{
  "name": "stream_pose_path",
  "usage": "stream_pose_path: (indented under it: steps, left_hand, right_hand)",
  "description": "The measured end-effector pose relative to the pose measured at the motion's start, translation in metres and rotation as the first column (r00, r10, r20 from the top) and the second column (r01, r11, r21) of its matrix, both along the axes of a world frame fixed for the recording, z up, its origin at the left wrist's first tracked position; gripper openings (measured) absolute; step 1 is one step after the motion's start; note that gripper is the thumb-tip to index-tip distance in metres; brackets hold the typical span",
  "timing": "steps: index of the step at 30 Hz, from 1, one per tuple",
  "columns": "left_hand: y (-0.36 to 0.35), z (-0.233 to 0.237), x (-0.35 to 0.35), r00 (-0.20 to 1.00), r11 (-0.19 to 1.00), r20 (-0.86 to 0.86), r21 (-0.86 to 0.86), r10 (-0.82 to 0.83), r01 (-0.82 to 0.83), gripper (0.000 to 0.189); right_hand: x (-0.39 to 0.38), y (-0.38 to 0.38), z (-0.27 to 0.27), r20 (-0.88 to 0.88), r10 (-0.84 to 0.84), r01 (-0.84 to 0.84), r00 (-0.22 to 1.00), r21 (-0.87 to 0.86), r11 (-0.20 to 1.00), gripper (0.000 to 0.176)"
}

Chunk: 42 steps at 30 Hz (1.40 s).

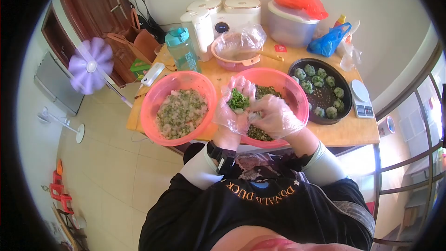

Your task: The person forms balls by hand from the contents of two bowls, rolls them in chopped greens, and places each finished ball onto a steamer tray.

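Both my hands wear clear plastic gloves and meet above the right pink bowl (296,94), which holds dark chopped greens (260,133). My left hand (233,118) is cupped, palm up, with a heap of bright chopped greens (239,99) in it. Beside it, my right hand (278,117) has its fingers pinched together at the heap's edge; what they hold, if anything, is hidden. A second pink bowl (149,104) on the left contains a pale, green-flecked mixture (182,113). Green-speckled balls (317,81) sit in a round black perforated pan (320,96) to the right.
Behind the bowls are a smaller pink basin (237,65) with plastic film and a teal bottle (182,49). White appliances (241,13), a lidded tub (290,28) and a blue bag (329,41) line the back. A scale (360,95) lies at the right edge.
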<state>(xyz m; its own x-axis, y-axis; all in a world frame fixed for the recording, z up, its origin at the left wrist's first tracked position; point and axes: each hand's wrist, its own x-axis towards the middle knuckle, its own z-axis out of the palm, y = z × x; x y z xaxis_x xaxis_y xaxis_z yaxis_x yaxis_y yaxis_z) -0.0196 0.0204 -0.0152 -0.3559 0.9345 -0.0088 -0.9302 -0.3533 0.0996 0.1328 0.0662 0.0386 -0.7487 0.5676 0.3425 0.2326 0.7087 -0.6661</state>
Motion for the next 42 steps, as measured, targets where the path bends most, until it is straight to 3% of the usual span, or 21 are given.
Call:
stream_pose_path:
  steps: [2, 4, 6, 8, 10, 12, 14, 18, 20, 21, 23, 30, 35, 42]
  left_hand:
    - [0.006, -0.016, -0.006, 0.996, 0.973, -0.063, 0.219, -0.061, 0.073, 0.025]
    - [0.009, -0.021, -0.007, 0.996, 0.978, -0.065, 0.196, -0.057, 0.069, 0.024]
    - [0.008, -0.015, -0.004, 0.996, 0.982, -0.07, 0.177, -0.053, 0.064, 0.023]
    - [0.0, 0.004, 0.007, 0.999, 0.987, 0.014, -0.157, 0.041, -0.038, 0.029]
    - [-0.001, 0.009, 0.009, 0.999, 0.982, 0.011, -0.183, 0.04, -0.038, 0.03]
    - [0.001, 0.005, 0.007, 0.999, 0.978, 0.007, -0.207, 0.039, -0.037, 0.03]
    - [0.004, -0.01, 0.002, 0.996, 0.994, -0.006, 0.063, -0.093, 0.094, 0.032]
    - [-0.007, 0.002, 0.008, 0.98, 0.983, -0.084, -0.042, -0.179, 0.176, 0.031]
    - [-0.012, 0.019, 0.015, 0.933, 0.938, -0.197, -0.234, -0.302, 0.254, 0.032]
    - [-0.01, 0.017, 0.016, 0.93, 0.936, -0.2, -0.236, -0.308, 0.26, 0.032]
    - [-0.006, 0.008, 0.017, 0.933, 0.946, -0.18, -0.143, -0.313, 0.29, 0.034]
    - [0.001, -0.007, 0.015, 0.929, 0.943, -0.202, -0.186, -0.311, 0.275, 0.035]
    - [0.001, -0.006, 0.017, 0.954, 0.961, -0.157, -0.153, -0.254, 0.231, 0.037]
    - [0.002, -0.006, 0.014, 0.969, 0.97, -0.115, -0.128, -0.22, 0.205, 0.039]
  right_hand:
    - [-0.007, -0.002, -0.015, -0.043, 0.147, -0.139, 0.988, 0.152, 0.978, 0.018]
    - [-0.01, 0.001, -0.029, -0.072, 0.156, -0.147, 0.985, 0.12, 0.982, 0.017]
    - [-0.012, 0.008, -0.035, 0.162, -0.118, 0.106, 0.98, 0.081, 0.991, 0.014]
    - [-0.01, 0.011, -0.034, 0.158, -0.203, 0.207, 0.966, -0.004, 0.978, 0.015]
    - [-0.007, 0.012, -0.03, 0.077, -0.272, 0.281, 0.959, -0.138, 0.95, 0.015]
    - [-0.006, 0.008, -0.033, -0.007, -0.304, 0.301, 0.953, -0.125, 0.946, 0.015]
    - [-0.003, 0.004, -0.028, -0.156, -0.261, 0.27, 0.953, 0.034, 0.962, 0.015]
    - [-0.004, 0.008, -0.035, -0.378, -0.133, 0.225, 0.916, 0.208, 0.952, 0.026]
    - [-0.002, 0.01, -0.043, -0.202, -0.128, 0.2, 0.971, 0.392, 0.898, 0.042]
    - [-0.002, 0.007, -0.039, -0.206, -0.134, 0.207, 0.969, 0.391, 0.897, 0.042]
    - [-0.003, -0.002, -0.027, -0.033, -0.214, 0.211, 0.976, 0.368, 0.906, 0.044]
    - [-0.003, -0.002, -0.023, 0.027, -0.173, 0.153, 0.985, 0.346, 0.926, 0.04]
    - [0.0, 0.0, -0.03, -0.042, -0.044, 0.059, 0.998, 0.483, 0.874, 0.04]
    - [-0.002, -0.005, -0.021, 0.014, 0.002, -0.009, 1.0, 0.548, 0.837, 0.042]
